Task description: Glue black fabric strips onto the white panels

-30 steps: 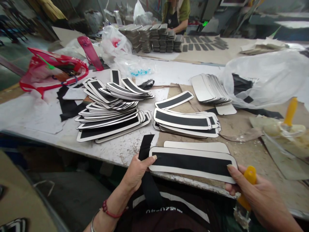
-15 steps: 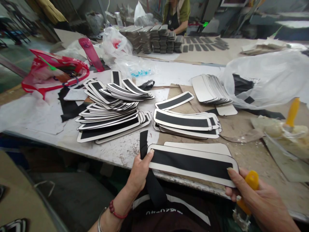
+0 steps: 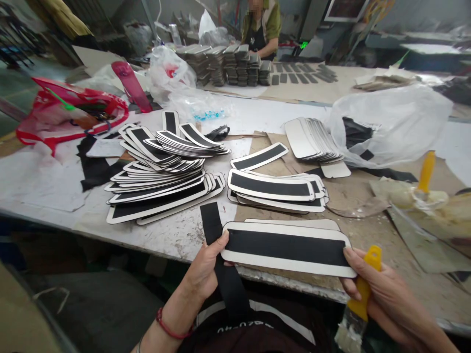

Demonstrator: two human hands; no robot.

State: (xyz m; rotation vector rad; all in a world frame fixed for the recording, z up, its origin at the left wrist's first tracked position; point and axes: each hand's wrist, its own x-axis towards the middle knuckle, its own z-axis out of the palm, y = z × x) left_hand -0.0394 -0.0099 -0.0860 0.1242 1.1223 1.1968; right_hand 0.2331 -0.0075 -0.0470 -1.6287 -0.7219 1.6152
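Observation:
A long white panel with a black strip along its middle [image 3: 287, 249] is held level at the table's front edge. My left hand [image 3: 208, 267] pinches its left end, with a loose black band [image 3: 211, 223] running through the same hand and hanging down toward the lap. My right hand [image 3: 382, 289] grips the panel's right end between thumb and fingers. That hand also holds a yellow-handled brush [image 3: 358, 304], bristles down and coated in white. Behind the held panel lies a plain white panel [image 3: 294, 224], partly covered.
Piles of black-striped panels lie at left [image 3: 158, 198] and centre [image 3: 272, 185]. Plain panels [image 3: 312, 139] fan out beside a clear bag [image 3: 397, 122]. A second yellow handle [image 3: 427, 171] stands in a tub at right. A person [image 3: 261, 29] is behind stacked pieces.
The view has shifted slightly. The held panel's right end has risen a little and sits more level. The brush shows more fully, and the black band's upper end has turned its flat side toward me.

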